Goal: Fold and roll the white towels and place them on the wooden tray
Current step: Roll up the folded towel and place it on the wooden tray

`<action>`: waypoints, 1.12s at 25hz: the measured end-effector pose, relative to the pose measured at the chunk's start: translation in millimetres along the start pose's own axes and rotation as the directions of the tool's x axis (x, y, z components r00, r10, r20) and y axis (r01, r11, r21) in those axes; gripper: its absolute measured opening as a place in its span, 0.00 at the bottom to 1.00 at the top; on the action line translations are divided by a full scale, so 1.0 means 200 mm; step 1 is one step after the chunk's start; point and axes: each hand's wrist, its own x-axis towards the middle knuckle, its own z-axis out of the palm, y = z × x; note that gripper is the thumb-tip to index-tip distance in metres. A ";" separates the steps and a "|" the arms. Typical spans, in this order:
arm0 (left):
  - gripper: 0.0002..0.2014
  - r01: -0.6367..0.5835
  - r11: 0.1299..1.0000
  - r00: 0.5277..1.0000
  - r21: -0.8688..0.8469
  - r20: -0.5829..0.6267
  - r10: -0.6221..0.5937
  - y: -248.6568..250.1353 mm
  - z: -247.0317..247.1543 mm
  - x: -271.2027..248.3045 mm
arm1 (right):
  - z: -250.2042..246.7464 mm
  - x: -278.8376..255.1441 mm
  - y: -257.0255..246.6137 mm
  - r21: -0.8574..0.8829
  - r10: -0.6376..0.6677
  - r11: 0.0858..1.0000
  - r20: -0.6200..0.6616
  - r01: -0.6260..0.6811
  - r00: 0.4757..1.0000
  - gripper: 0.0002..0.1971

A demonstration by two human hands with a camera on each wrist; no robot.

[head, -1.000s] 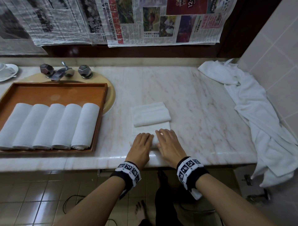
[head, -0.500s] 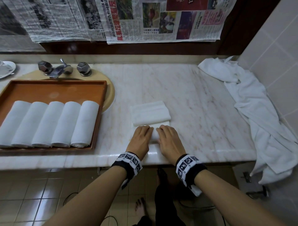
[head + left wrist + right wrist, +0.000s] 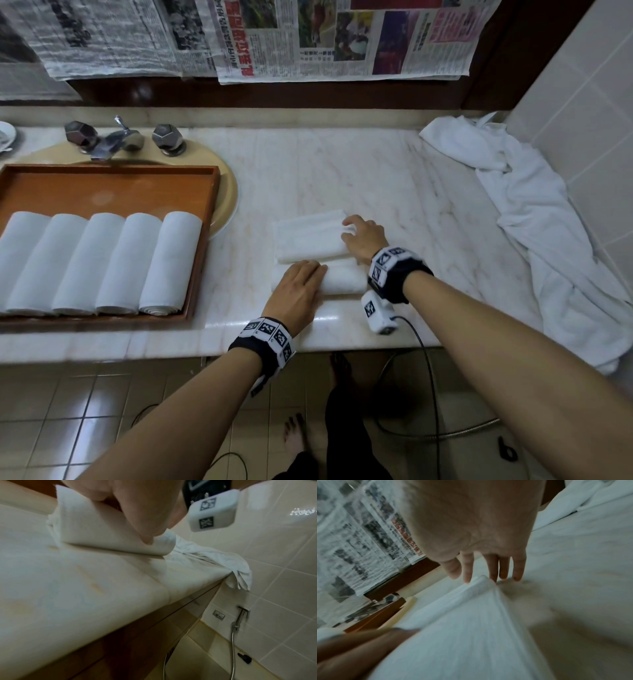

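Right hand [image 3: 363, 236] shifted to towel [image 3: 310, 236], seemingly touching

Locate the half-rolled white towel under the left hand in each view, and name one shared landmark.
Head: half-rolled white towel, centre, under the left hand.
Left wrist: upper left, under the fingers.
Right wrist: cannot tell; only folded white cloth fills the bottom.
Shared landmark: crumpled white towel by the tiled wall.

five rolled towels [image 3: 102, 262], one tray [image 3: 109, 186]
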 end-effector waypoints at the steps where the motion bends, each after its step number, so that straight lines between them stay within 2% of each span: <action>1: 0.25 0.005 1.000 1.000 -0.001 0.015 -0.005 0.00 0.00 -0.01 | -0.01 0.06 -0.02 -0.035 0.034 0.999 0.088 -0.031 0.996 0.18; 3: 0.26 0.013 1.000 1.000 -0.003 0.024 -0.013 0.01 0.01 -0.02 | -0.02 0.17 -0.06 -0.032 0.049 0.998 0.133 -0.045 0.990 0.18; 5: 0.23 0.021 1.000 1.000 0.009 0.019 -0.021 0.02 0.02 -0.05 | -0.03 0.25 -0.06 0.142 0.061 0.987 0.126 -0.079 0.990 0.15; 7: 0.24 0.021 0.999 0.999 0.025 0.027 -0.021 0.03 0.02 -0.07 | -0.05 0.29 -0.03 0.271 0.061 0.959 0.074 -0.079 0.995 0.17; 8: 0.24 0.016 0.999 0.999 0.036 0.032 -0.017 0.03 0.02 -0.07 | -0.06 0.30 -0.01 0.284 0.042 0.957 0.040 -0.051 0.998 0.21; 10: 0.24 0.011 0.997 0.999 0.071 0.042 -0.014 0.03 0.02 -0.07 | -0.07 0.22 0.01 0.171 -0.031 0.984 -0.044 0.039 0.999 0.27; 11: 0.24 0.016 0.996 0.998 0.088 0.060 -0.021 0.03 0.01 -0.06 | -0.05 0.15 0.02 0.104 -0.097 0.988 -0.129 0.110 0.987 0.27; 12: 0.24 0.028 0.994 0.996 0.107 0.087 -0.037 0.03 0.00 -0.06 | -0.02 0.07 0.02 0.085 -0.177 0.976 -0.212 0.199 0.961 0.24; 14: 0.24 0.060 0.988 0.986 0.141 0.144 -0.080 0.04 -0.03 -0.02 | 0.09 -0.16 0.03 0.037 -0.393 0.906 -0.303 0.422 0.868 0.15; 17: 0.21 0.088 0.981 0.954 0.171 0.267 -0.132 0.01 -0.09 0.06 | 0.26 -0.40 0.08 -0.267 -0.649 0.755 -0.173 0.599 0.741 0.18; 18: 0.19 0.083 0.983 0.946 0.163 0.297 -0.129 0.00 -0.10 0.08 | 0.29 -0.42 0.11 -0.327 -0.673 0.721 -0.121 0.611 0.729 0.19; 21: 0.18 0.082 0.991 0.950 0.105 0.292 -0.110 0.01 -0.10 0.07 | 0.30 -0.39 0.12 -0.321 -0.605 0.764 -0.057 0.560 0.794 0.22; 23: 0.19 0.105 0.993 0.980 0.051 0.164 -0.112 0.05 -0.09 -0.02 | 0.30 -0.39 0.08 -0.337 -0.571 0.773 0.000 0.538 0.821 0.23; 25: 0.19 0.092 0.994 0.995 0.051 0.031 -0.094 0.08 -0.05 -0.10 | 0.29 -0.38 0.05 -0.375 -0.530 0.769 0.078 0.518 0.844 0.19; 28: 0.23 0.072 0.995 0.997 0.063 -0.020 -0.071 0.09 -0.02 -0.15 | 0.24 -0.37 -0.01 -0.399 -0.450 0.781 0.175 0.481 0.876 0.16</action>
